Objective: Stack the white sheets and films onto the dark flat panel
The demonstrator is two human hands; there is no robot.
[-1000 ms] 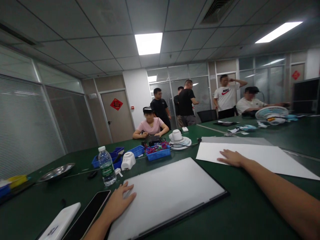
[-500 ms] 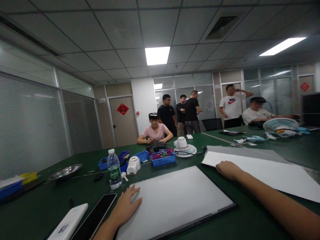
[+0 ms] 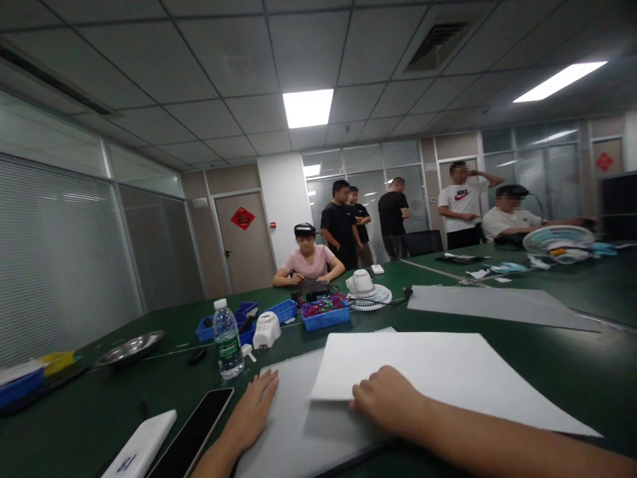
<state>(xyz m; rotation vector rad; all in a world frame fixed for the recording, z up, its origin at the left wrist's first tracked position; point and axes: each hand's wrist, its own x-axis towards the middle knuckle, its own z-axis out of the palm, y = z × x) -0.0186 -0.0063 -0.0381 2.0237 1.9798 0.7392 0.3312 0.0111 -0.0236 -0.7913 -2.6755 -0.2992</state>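
My left hand lies flat, fingers stretched out, on the left corner of a white board with a dark rim. My right hand is closed on the near edge of a large white paper sheet, which now lies partly over the board. A second grey-white sheet lies farther back on the right of the green table.
Left of my left hand lie a dark phone and a white power bank. Behind stand a water bottle, blue bins, white fan parts and a metal dish. Several people sit or stand at the far side.
My right hand has pulled the white sheet from the right toward me and onto the board. My left hand has stayed on the board's corner. The view shifted slightly.
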